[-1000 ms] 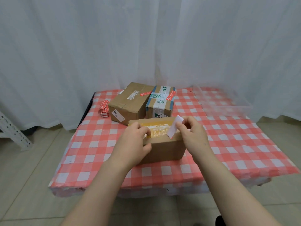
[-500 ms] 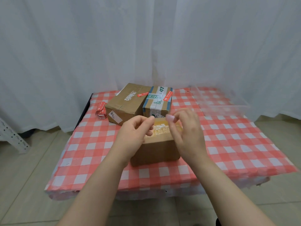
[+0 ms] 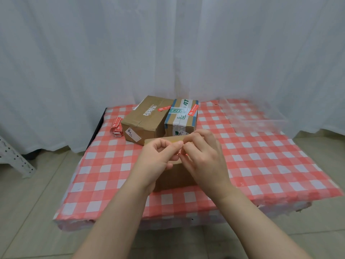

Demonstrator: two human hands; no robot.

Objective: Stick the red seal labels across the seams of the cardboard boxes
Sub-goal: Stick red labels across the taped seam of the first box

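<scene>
- Red seal label [image 3: 183,151]: only a small red piece of it shows, caught between the fingertips of both hands, just above the top of the near cardboard box [image 3: 173,177].
- Left hand [image 3: 158,157]: the fingers are curled, and thumb and forefinger [image 3: 177,145] are closed together on the left end of the label.
- Right hand [image 3: 205,157]: the fingers [image 3: 189,146] are bent inward and pinch the right end of the label; the tips of both hands meet there.
- Both hands cover most of the top of the near cardboard box, so its seam cannot be seen; only its far edge and its front wall show.
- Just behind this box stand two other boxes, touching side by side: a plain brown box [image 3: 147,118] to the left and a taped box [image 3: 182,116] with white and green tape to the right.
- Each of them carries a red label on its top, one [image 3: 164,108] on the brown box and one [image 3: 193,109] on the taped box.
- A roll of red labels [image 3: 116,127] lies behind and to the left of the near box, beside the brown box.
- A clear plastic tub [image 3: 261,121] stands behind and to the right, well apart.
- All of these rest on a red and white checked tablecloth [image 3: 261,165], with a white curtain [image 3: 93,62] behind.
</scene>
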